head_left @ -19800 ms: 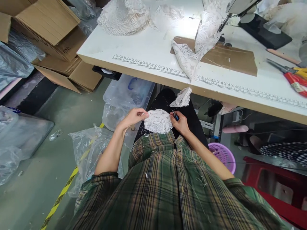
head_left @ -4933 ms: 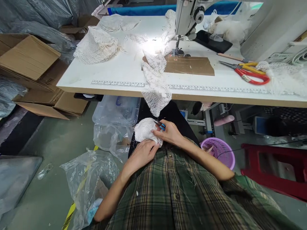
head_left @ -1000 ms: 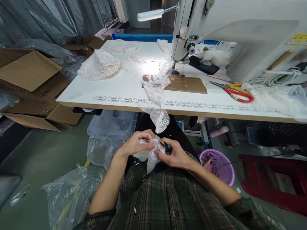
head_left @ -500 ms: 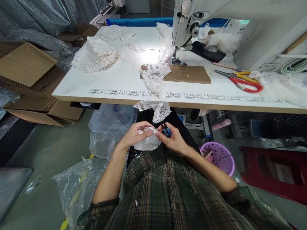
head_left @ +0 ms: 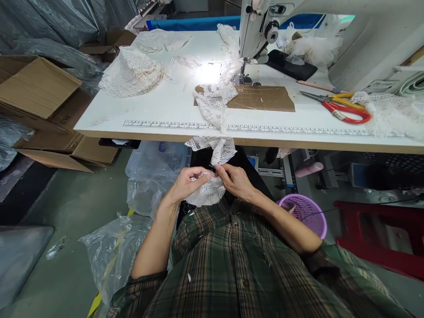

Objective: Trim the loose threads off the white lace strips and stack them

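My left hand (head_left: pixel 192 182) is closed on a piece of white lace (head_left: pixel 208 193) in my lap, thumb and fingers pinching its upper edge. My right hand (head_left: pixel 236 180) is curled at the same edge, close to the left fingertips. It holds thread snips (head_left: pixel 212 167); just a dark tip shows between the hands, and the blue handles are hidden by the fingers. A white lace strip (head_left: pixel 213 106) runs from the sewing machine (head_left: pixel 256 33) over the table's front edge and hangs down just above my hands.
On the white table (head_left: pixel 159 112) lie a lace heap (head_left: pixel 130 73), brown cardboard (head_left: pixel 265 98), red-and-yellow-handled scissors (head_left: pixel 346 110) and a black phone-like slab (head_left: pixel 289 68). Cardboard boxes (head_left: pixel 39 88) stand at left. Below right are a purple basket (head_left: pixel 308 212) and a red stool (head_left: pixel 364 234).
My right hand has turned and closed in toward the left fingertips. The blue handles of the snips, seen before, are now covered by it. The view has shifted slightly.
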`<action>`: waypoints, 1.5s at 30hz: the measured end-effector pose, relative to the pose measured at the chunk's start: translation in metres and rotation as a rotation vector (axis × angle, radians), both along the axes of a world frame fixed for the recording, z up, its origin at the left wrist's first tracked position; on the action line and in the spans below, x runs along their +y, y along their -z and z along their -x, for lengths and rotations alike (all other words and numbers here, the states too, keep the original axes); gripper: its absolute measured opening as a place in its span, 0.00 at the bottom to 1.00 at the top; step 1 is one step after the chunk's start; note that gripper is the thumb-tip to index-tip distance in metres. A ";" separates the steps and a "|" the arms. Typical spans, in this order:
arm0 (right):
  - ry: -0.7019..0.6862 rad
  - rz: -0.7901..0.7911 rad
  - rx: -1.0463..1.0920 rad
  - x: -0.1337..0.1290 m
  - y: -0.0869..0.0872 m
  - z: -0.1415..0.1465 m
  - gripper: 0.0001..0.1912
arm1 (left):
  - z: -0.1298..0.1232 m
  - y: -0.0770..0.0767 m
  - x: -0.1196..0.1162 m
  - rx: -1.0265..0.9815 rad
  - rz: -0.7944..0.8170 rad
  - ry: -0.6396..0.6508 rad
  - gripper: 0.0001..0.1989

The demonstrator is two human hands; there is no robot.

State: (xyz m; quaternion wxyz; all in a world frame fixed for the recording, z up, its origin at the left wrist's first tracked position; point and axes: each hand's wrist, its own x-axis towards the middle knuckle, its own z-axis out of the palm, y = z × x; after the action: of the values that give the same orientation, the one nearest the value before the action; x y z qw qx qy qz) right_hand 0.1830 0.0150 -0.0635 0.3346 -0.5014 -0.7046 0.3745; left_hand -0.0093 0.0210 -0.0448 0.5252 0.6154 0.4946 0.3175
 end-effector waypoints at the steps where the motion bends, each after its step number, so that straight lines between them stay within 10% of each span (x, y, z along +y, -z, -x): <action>1: 0.008 0.020 0.023 -0.001 0.001 0.000 0.24 | 0.000 0.001 0.000 -0.021 0.008 -0.005 0.14; 14: -0.043 -0.005 -0.073 -0.013 -0.007 0.001 0.22 | -0.004 0.004 -0.002 -0.139 0.130 -0.005 0.14; 18: 0.088 -0.283 -0.084 -0.011 -0.035 -0.035 0.18 | -0.007 0.007 -0.002 -0.223 0.188 -0.017 0.14; 22: 0.522 -0.499 -0.435 0.024 -0.072 -0.100 0.21 | -0.017 0.002 -0.003 -0.333 0.264 0.004 0.14; 25: 0.573 -0.610 -0.643 0.040 -0.086 -0.128 0.15 | -0.028 -0.003 -0.007 -0.458 0.356 0.023 0.14; 29: 0.482 -0.787 -0.286 0.013 -0.068 -0.098 0.11 | -0.038 0.001 -0.012 -0.551 0.435 -0.012 0.13; 33: -0.087 -0.023 0.155 -0.023 -0.018 -0.037 0.15 | -0.035 0.020 -0.009 -0.463 0.398 -0.062 0.16; 36: -0.061 0.363 0.362 -0.022 0.013 -0.020 0.17 | -0.018 0.036 -0.004 -0.249 0.238 -0.060 0.25; 45: 0.117 0.502 0.573 0.000 0.005 -0.054 0.16 | 0.024 0.037 0.001 0.089 0.109 0.083 0.22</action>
State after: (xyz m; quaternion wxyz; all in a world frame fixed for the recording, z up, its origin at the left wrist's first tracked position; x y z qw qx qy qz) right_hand 0.2371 0.0154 -0.0690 0.4056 -0.4819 -0.4392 0.6406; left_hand -0.0328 0.0220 -0.0819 0.5478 0.6195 0.5082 0.2404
